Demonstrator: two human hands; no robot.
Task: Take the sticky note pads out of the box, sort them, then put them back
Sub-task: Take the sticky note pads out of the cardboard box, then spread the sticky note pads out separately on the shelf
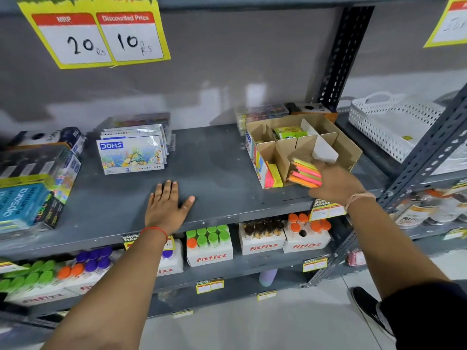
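Observation:
A cardboard box (pixel 346 145) with inner dividers stands on the grey shelf (pixel 217 162) at the right. My right hand (pixel 336 183) is shut on a stack of neon sticky note pads (pixel 304 173), yellow, pink, green and orange, held at the box's front compartment. A pink and yellow pad (pixel 273 176) stands in the front left compartment. A green pad (pixel 290 132) lies in a rear compartment. My left hand (pixel 166 205) rests flat on the shelf, fingers spread, holding nothing.
DOMS colour boxes (pixel 131 156) lie stacked at the shelf's middle left. Stationery packs (pixel 32 188) crowd the far left. A white perforated basket (pixel 394 122) sits on the neighbouring shelf at the right. Fitfizz bottle cartons (pixel 209 246) fill the shelf below. A slotted upright (pixel 341 54) rises behind the box.

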